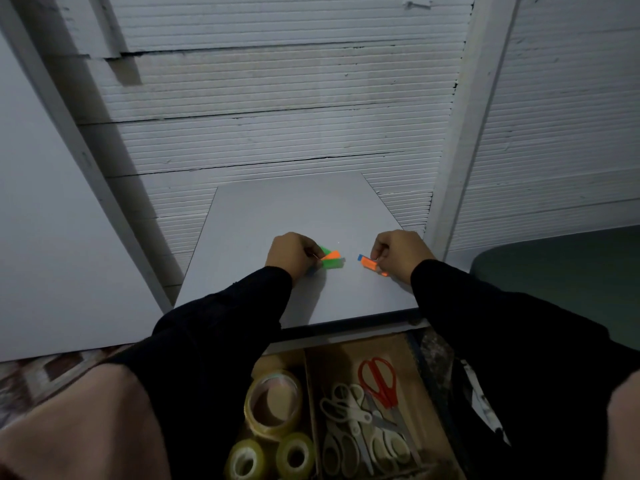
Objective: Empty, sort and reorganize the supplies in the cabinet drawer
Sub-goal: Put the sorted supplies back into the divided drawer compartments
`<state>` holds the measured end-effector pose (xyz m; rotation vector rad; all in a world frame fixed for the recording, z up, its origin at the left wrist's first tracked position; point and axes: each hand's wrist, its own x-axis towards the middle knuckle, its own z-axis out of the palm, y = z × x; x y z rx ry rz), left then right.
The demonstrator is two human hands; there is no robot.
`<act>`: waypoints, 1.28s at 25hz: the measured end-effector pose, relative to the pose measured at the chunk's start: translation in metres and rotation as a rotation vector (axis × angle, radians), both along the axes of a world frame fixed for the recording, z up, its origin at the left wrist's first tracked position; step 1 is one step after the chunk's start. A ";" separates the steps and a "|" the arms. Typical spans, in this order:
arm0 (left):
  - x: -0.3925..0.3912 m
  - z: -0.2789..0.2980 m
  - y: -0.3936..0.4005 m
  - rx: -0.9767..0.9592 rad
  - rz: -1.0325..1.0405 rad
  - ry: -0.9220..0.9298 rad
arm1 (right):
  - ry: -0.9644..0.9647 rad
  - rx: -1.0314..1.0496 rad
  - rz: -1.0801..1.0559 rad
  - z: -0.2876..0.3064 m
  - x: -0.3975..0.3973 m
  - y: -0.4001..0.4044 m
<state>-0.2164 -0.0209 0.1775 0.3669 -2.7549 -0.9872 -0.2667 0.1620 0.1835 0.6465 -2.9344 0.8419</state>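
Observation:
On the grey cabinet top [277, 209] my left hand [292, 252] grips a small bunch of green and orange highlighters [330, 259], fanned out to the right of its fingers. My right hand [398, 252] pinches an orange highlighter with a blue cap [369, 262] that lies low over the surface. Both hands are curled, and their fingertips are partly hidden. Below them the open wooden drawer [414, 382] shows two compartments: tape rolls [273, 403] on the left, red scissors [379, 379] and several white scissors [356, 420] on the right.
A wall of stacked white corrugated sheets [277, 133] rises behind the cabinet top. A white panel [52, 237] leans at the left and a white post [460, 133] stands at the right. A dark green surface [561, 265] lies right of the cabinet. My knees frame the drawer.

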 end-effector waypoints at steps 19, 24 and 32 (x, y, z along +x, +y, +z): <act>-0.048 0.014 -0.008 -0.552 -0.239 -0.253 | -0.523 -0.404 -0.111 -0.014 -0.015 0.000; -0.040 0.005 -0.005 -0.530 -0.179 -0.172 | -0.489 -0.434 -0.133 -0.017 -0.011 0.001; 0.001 -0.014 0.002 -0.742 -0.130 0.147 | -0.353 -0.418 -0.157 -0.021 -0.002 0.001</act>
